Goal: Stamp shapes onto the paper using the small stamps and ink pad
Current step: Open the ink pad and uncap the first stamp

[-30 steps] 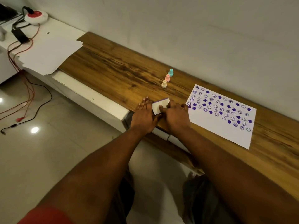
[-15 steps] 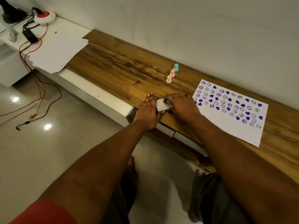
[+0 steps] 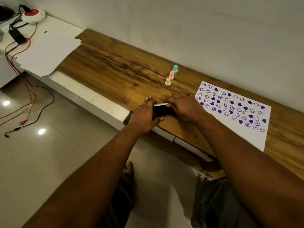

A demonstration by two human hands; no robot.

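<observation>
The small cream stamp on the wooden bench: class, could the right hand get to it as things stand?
Probably yes: the cream stamp stands just beyond the right hand, bare wood between, though that hand is holding the ink pad.

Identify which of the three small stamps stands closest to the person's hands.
The cream stamp, at the near end of the row. The pink stamp is behind it and the teal stamp is farthest, by the wall.

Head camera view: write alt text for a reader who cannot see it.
Both hands, left hand and right hand, hold a small ink pad showing its dark face on a wooden shelf. Three small stamps stand behind; stamped paper lies right.
</observation>
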